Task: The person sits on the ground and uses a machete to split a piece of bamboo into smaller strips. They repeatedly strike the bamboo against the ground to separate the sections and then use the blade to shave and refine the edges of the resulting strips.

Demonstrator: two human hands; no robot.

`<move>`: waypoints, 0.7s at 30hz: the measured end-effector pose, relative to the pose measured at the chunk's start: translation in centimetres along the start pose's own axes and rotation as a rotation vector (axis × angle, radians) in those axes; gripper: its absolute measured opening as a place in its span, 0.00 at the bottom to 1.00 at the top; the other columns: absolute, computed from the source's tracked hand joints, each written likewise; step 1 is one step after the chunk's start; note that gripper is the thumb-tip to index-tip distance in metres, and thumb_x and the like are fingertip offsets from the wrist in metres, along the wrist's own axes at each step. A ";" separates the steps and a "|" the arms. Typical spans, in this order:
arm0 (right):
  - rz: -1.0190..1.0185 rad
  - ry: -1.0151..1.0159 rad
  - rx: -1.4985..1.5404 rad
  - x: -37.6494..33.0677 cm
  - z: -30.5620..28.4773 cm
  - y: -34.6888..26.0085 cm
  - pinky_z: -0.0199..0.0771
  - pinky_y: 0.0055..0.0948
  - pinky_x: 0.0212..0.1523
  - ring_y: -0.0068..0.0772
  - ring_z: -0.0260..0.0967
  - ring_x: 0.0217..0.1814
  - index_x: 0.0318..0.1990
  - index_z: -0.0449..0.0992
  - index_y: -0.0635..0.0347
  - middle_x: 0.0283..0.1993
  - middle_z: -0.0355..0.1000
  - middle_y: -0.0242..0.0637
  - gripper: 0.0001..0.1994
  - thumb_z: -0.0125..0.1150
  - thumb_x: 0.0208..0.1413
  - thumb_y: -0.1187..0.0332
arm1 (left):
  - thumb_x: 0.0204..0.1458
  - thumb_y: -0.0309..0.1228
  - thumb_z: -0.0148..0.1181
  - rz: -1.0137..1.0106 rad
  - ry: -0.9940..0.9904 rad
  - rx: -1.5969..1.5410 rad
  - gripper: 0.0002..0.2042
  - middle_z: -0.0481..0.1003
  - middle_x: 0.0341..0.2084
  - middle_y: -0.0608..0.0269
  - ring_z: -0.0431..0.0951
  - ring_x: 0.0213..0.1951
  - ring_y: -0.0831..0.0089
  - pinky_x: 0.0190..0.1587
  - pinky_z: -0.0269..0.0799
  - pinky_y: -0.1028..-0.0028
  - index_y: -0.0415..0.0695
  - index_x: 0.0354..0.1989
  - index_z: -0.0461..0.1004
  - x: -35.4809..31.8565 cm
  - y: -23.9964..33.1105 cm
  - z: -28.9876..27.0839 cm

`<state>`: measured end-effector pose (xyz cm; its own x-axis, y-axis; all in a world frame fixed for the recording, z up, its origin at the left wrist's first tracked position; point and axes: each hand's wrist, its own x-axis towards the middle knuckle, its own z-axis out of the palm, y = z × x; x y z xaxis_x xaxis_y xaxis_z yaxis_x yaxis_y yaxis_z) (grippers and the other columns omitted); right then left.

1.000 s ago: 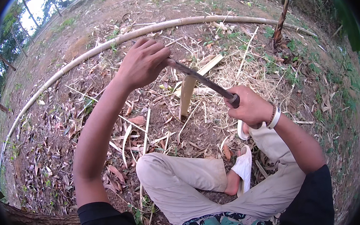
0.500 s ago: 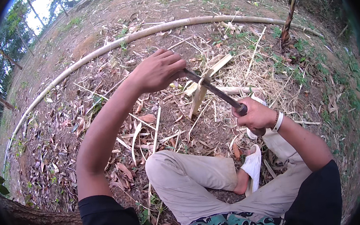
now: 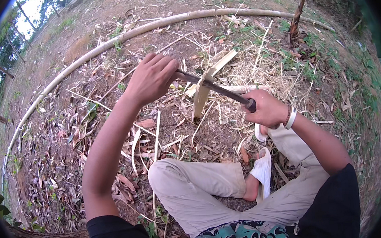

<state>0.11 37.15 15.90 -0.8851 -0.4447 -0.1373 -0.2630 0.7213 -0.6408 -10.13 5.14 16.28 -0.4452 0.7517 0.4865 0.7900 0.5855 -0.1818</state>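
Evidently the dark knife [image 3: 227,93] was stiff and fairly weighty, wanting support at both ends: the right hand [image 3: 266,109] was wrapped around its handle [image 3: 251,106], and the left hand [image 3: 154,77] was curled closed over the far end, fingertips hidden. Between those grips, the blade crossed the upper part of a pale split piece [image 3: 200,101], which stood near upright on the ground [image 3: 178,130]; how deep it bit, I couldn't tell. That piece looked light, rigid and apt to split lengthwise, safest taken low, clear of the edge. Just beyond the blade slanted a pale strip [image 3: 224,63], and right of it spread tangled shavings [image 3: 286,76] that might snag. Below the right grip was a white slipper [image 3: 262,176]; well past both hands curved a long pole [image 3: 146,29].
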 end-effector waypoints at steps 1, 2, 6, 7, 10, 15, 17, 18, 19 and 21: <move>0.075 -0.178 0.148 0.1 -0.1 -0.9 0.61 0.31 0.23 0.25 0.56 0.19 0.21 0.64 0.61 0.16 0.61 0.31 0.09 0.60 0.41 0.72 | 0.58 0.37 0.55 -0.016 -0.050 -0.066 0.09 0.71 0.30 0.63 0.73 0.37 0.66 0.46 0.66 0.66 0.45 0.36 0.68 -0.8 -0.3 1.0; 0.088 -0.250 0.209 0.5 0.7 -0.5 0.61 0.31 0.24 0.24 0.58 0.20 0.20 0.64 0.61 0.16 0.62 0.30 0.10 0.61 0.41 0.72 | 0.58 0.37 0.55 -0.067 -0.168 -0.159 0.09 0.71 0.31 0.63 0.73 0.38 0.66 0.47 0.66 0.64 0.45 0.36 0.68 -1.9 -0.1 2.3; 0.101 -0.206 0.044 1.1 4.8 4.2 0.69 0.37 0.30 0.36 0.68 0.24 0.26 0.72 0.63 0.19 0.69 0.40 0.06 0.62 0.41 0.72 | 0.60 0.41 0.53 -0.035 -0.060 -0.227 0.10 0.70 0.30 0.65 0.73 0.39 0.65 0.46 0.64 0.66 0.48 0.36 0.69 -4.3 1.5 6.9; 0.120 -0.108 -0.067 1.4 4.7 3.9 0.72 0.39 0.33 0.40 0.71 0.26 0.28 0.74 0.63 0.21 0.70 0.43 0.06 0.62 0.41 0.72 | 0.59 0.41 0.53 -0.052 -0.081 -0.209 0.10 0.70 0.29 0.65 0.73 0.38 0.66 0.46 0.65 0.66 0.48 0.37 0.69 -4.0 1.3 6.9; 0.197 0.043 -0.240 2.0 3.6 2.7 0.77 0.44 0.40 0.52 0.77 0.36 0.39 0.78 0.61 0.29 0.76 0.51 0.12 0.61 0.43 0.72 | 0.56 0.37 0.58 -0.077 -0.050 -0.172 0.08 0.69 0.29 0.65 0.72 0.37 0.66 0.46 0.65 0.66 0.48 0.35 0.69 -2.9 0.7 7.2; 0.153 0.252 -0.490 3.2 4.1 4.7 0.76 0.45 0.34 0.53 0.76 0.30 0.40 0.76 0.56 0.25 0.75 0.48 0.12 0.60 0.45 0.69 | 0.54 0.34 0.60 -0.074 0.043 -0.063 0.08 0.69 0.29 0.65 0.72 0.37 0.65 0.46 0.66 0.64 0.47 0.33 0.69 -2.5 0.7 8.4; 0.137 0.169 -0.369 3.6 4.8 4.9 0.73 0.41 0.30 0.46 0.73 0.25 0.34 0.75 0.58 0.23 0.73 0.45 0.08 0.61 0.43 0.70 | 0.55 0.35 0.60 -0.086 0.036 -0.068 0.08 0.69 0.29 0.64 0.72 0.38 0.64 0.46 0.67 0.64 0.46 0.34 0.69 -2.7 0.3 8.4; 0.130 0.053 -0.233 3.9 4.8 4.7 0.71 0.38 0.28 0.43 0.70 0.22 0.31 0.75 0.59 0.21 0.72 0.44 0.07 0.61 0.42 0.71 | 0.55 0.35 0.59 -0.095 0.035 -0.069 0.08 0.69 0.29 0.64 0.72 0.38 0.64 0.46 0.67 0.64 0.46 0.34 0.69 -2.9 -0.1 8.4; 0.121 -0.063 -0.097 4.1 4.8 4.4 0.70 0.36 0.27 0.40 0.68 0.20 0.28 0.74 0.60 0.20 0.71 0.42 0.05 0.61 0.41 0.71 | 0.56 0.36 0.58 -0.095 -0.051 -0.127 0.08 0.70 0.30 0.62 0.72 0.39 0.62 0.47 0.67 0.63 0.46 0.35 0.70 -3.0 -0.7 8.4; 0.179 -0.263 0.069 4.2 5.0 3.9 0.69 0.37 0.30 0.41 0.67 0.24 0.25 0.73 0.63 0.22 0.71 0.44 0.05 0.60 0.39 0.72 | 0.57 0.37 0.57 -0.127 -0.139 -0.242 0.09 0.70 0.30 0.62 0.73 0.39 0.62 0.48 0.67 0.63 0.46 0.36 0.70 -4.7 -0.4 9.9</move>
<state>-2.68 35.46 8.99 -0.7831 -0.4423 -0.4372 -0.0773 0.7667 -0.6373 -12.49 4.40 5.61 -0.5872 0.7213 0.3672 0.7943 0.6008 0.0901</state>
